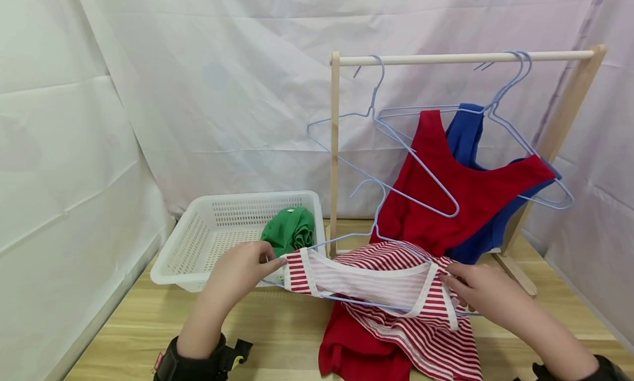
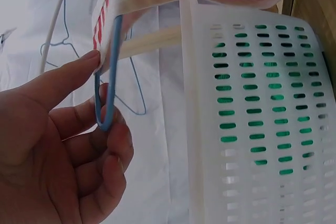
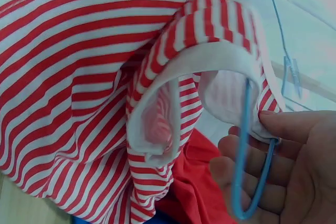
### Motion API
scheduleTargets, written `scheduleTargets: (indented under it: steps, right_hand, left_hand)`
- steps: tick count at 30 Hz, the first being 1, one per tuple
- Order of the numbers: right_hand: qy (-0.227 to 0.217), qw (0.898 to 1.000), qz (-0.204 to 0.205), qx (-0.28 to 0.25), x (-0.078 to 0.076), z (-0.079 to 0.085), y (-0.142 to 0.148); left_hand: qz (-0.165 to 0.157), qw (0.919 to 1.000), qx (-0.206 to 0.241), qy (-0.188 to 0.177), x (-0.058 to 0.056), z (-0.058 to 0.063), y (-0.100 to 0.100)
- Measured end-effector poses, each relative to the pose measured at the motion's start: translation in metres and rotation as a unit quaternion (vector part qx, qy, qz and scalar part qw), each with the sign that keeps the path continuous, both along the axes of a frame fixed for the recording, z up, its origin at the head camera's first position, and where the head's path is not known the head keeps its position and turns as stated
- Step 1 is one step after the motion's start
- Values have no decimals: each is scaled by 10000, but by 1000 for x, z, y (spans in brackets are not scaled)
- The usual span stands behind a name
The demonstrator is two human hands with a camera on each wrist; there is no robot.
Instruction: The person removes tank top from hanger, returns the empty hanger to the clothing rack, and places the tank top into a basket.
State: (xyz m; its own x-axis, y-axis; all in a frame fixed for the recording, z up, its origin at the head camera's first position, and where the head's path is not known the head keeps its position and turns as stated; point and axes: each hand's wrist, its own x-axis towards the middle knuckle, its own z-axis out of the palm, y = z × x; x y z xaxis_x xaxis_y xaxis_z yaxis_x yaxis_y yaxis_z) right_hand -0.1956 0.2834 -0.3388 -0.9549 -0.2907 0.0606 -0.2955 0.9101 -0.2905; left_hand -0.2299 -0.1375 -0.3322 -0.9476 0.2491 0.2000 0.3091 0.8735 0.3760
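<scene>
A red-and-white striped sleeveless top (image 1: 391,282) with white trim sits by its straps on a blue wire hanger (image 1: 349,235), whose hook points up. My left hand (image 1: 242,271) holds the hanger's left end, its thumb at the strap's edge. At the other end, my right hand (image 1: 487,287) pinches the trim of the right strap. In the right wrist view its fingers curl behind the hanger's bent tip (image 3: 242,182). The striped body hangs down toward the table, with red cloth (image 1: 364,342) showing beside it.
A wooden rack (image 1: 465,57) stands behind, carrying an unused hanger (image 1: 378,89), a red garment (image 1: 446,188) and a blue garment (image 1: 465,130) on hangers. Left of it is a white perforated basket (image 1: 185,243) with crumpled green cloth (image 1: 289,227) inside. White sheets surround the wooden table (image 1: 282,337).
</scene>
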Motion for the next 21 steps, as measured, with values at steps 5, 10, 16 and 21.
scheduleTargets:
  steps: [5, 10, 16, 21]
  right_hand:
    - [877, 9949, 116, 478, 1, 5, -7]
    - [1531, 9846, 118, 840, 1, 18, -19]
    - [1747, 9814, 148, 787, -2, 34, -36]
    - [2287, 9712, 309, 597, -6, 42, -47]
  left_hand:
    - [18, 10000, 6, 60, 1, 2, -5]
    - [-6, 9996, 189, 187, 0, 6, -4]
    - [19, 9985, 442, 332, 0, 11, 2]
    - [9, 9959, 732, 538, 2, 14, 8]
